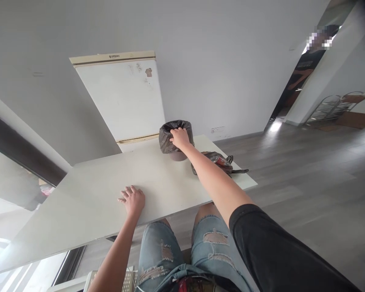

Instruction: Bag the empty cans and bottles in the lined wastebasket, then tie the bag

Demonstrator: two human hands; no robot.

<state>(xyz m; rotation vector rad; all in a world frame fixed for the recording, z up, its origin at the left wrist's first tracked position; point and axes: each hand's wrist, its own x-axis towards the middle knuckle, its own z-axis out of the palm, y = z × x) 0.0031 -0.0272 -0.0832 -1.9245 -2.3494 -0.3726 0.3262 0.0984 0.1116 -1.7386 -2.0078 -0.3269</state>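
A small trash bin [179,156] stands on the white table [109,178], lined with a black plastic bag [167,144] folded over its rim. My right hand [180,138] lies over the near rim of the bin, fingers curled over the bagged edge; the fingertips are partly hidden. Beneath my right forearm rests a second black plastic bag [223,162], bunched up with something reddish showing through. My left hand [133,199] is spread on the tabletop near the front edge, holding nothing.
A white fridge [124,97] stands behind the table against a grey wall [219,73]. At far right, a person [304,75] is in a doorway, near a metal rack [331,107]. A light-coloured perforated chair [129,280] is at the lower left.
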